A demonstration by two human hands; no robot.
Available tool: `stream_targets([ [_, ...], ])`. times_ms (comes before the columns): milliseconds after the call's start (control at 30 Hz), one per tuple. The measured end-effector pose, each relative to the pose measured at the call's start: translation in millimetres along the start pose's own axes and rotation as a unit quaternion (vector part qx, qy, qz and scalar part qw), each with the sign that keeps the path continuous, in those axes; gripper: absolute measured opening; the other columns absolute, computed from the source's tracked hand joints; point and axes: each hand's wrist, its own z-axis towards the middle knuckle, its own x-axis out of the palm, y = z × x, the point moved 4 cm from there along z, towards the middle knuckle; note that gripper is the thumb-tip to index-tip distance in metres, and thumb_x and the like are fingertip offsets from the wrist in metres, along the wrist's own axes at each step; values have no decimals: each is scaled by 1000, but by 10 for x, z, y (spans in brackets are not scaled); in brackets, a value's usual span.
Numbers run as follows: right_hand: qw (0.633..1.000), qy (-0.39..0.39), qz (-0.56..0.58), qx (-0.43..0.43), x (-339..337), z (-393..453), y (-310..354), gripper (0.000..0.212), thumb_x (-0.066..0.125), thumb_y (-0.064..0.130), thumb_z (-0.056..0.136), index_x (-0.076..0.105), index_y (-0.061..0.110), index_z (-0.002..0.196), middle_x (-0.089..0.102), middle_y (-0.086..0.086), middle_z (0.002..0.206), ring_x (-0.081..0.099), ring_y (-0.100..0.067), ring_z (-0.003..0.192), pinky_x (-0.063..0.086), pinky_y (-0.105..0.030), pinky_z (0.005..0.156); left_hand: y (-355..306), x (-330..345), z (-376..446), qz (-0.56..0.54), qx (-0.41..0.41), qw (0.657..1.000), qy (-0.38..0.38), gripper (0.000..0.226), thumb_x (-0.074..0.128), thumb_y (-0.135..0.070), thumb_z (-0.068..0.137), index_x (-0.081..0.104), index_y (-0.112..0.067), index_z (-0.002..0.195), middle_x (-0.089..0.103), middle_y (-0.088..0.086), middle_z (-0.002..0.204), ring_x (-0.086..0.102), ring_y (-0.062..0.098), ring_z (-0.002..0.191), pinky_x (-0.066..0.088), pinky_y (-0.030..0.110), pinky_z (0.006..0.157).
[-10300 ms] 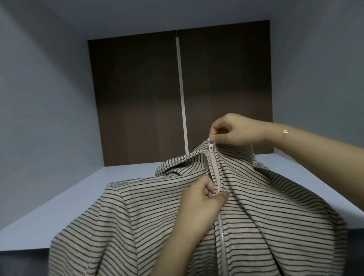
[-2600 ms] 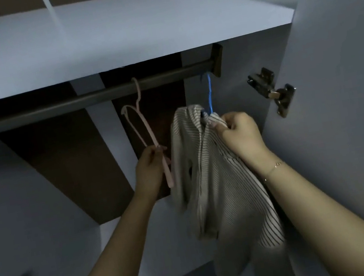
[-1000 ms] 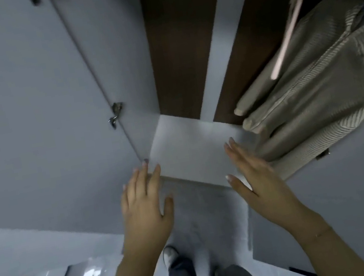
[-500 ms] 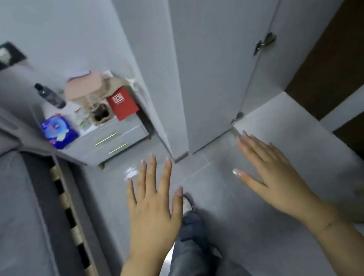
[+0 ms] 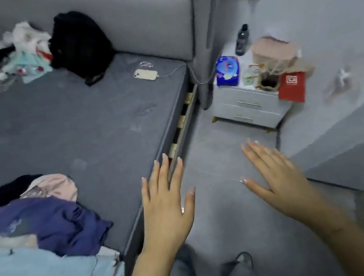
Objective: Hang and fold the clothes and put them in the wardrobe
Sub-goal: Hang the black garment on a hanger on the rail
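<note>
Both hands, left hand [image 5: 167, 209] and right hand [image 5: 277, 175], hover spread and empty, presumably freed for the clothes [image 5: 44, 218] heaped left of them on the bed [image 5: 92, 129].

Two hands are up, the left hand [image 5: 167, 209] and the right hand [image 5: 277, 175], both with flat fingers and holding nothing. There is one grey bed [image 5: 81, 121]. On it are two piles of clothes: one pile [image 5: 44, 218] at 8 o'clock and one pile [image 5: 13, 58] at 11 o'clock. There is one black bag [image 5: 79, 46], one phone [image 5: 146, 74], one small white cabinet [image 5: 248, 104] at 2 o'clock with two drawers, one dark bottle [image 5: 241, 39], one blue tissue pack [image 5: 227, 71] and one red box [image 5: 292, 87].
</note>
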Motion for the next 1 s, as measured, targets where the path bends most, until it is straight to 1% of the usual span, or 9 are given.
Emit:
stream_targets([
  [67, 998, 23, -17, -53, 140, 454, 555, 71, 20, 65, 95, 4, 28, 153, 4, 8, 162, 3, -8, 149, 12, -39, 122, 554, -228, -11, 0, -42, 999, -20, 63, 30, -48, 95, 14, -32, 154, -1, -7, 163, -8, 12, 150, 0, 43, 122],
  [200, 983, 72, -22, -170, 508, 1206, 1746, 72, 17, 62, 91, 4, 30, 154, -3, 12, 161, -1, -5, 149, 3, -32, 123, 1681, -632, -131, 2, -141, 988, -55, 62, 31, -48, 96, 16, -31, 154, 4, -4, 163, 0, 16, 150, 1, 41, 121],
  [300, 964, 103, -22, -245, 820, 1642, 2598, 68, 28, 57, 98, 9, 26, 156, -1, 10, 162, 0, -7, 150, 2, -32, 123, 2457, -843, -295, -14, -206, 976, -72, 59, 40, -42, 101, 19, -28, 154, 6, -4, 163, 1, 17, 150, 1, 41, 121],
  [433, 936, 145, -38, -317, 1227, 2108, 3415, 65, 34, 52, 101, 11, 26, 156, 2, 9, 163, 4, -8, 150, -1, -28, 120, 3250, -972, -472, -21, -284, 955, -86, 59, 32, -45, 98, 22, -25, 153, 8, -2, 163, 6, 20, 150, 13, 44, 120],
  [567, 903, 201, -75, -372, 1652, 2582, 3911, 65, 38, 50, 101, 14, 24, 156, 6, 5, 163, 11, -12, 149, 11, -33, 122, 3870, -882, -550, -51, -369, 923, -96, 60, 45, -40, 99, 22, -26, 153, 9, -1, 163, 11, 21, 149, 16, 39, 119],
  [767, 857, 278, -113, -420, 2360, 3443, 4322, 62, 38, 48, 101, 20, 22, 155, 18, 3, 162, 24, -15, 146, 23, -29, 118, 4655, -577, -254, -86, -446, 884, -111, 61, 48, -37, 99, 23, -24, 153, 10, 4, 162, 12, 25, 149, 20, 45, 118],
  [833, 848, 290, -109, -429, 2643, 3823, 4461, 60, 40, 47, 101, 25, 23, 154, 22, 3, 160, 28, -15, 144, 24, -27, 115, 4990, -443, -45, -76, -460, 876, -121, 62, 47, -37, 99, 20, -24, 154, 8, 4, 163, 8, 24, 150, 17, 45, 119],
  [933, 834, 295, -114, -452, 3159, 4424, 4696, 58, 41, 46, 101, 28, 23, 152, 27, 3, 158, 31, -16, 141, 26, -26, 113, 5598, -170, 355, -43, -491, 862, -120, 64, 40, -43, 101, 9, -28, 155, -10, 1, 163, -7, 21, 150, 2, 44, 119],
  [1000, 825, 301, -119, -463, 3564, 4798, 4878, 55, 43, 41, 101, 30, 20, 151, 32, 0, 155, 35, -18, 138, 27, -27, 112, 6054, 57, 661, -28, -516, 849, -112, 66, 39, -47, 100, 7, -31, 155, -19, 0, 161, -15, 21, 149, -2, 51, 118],
])
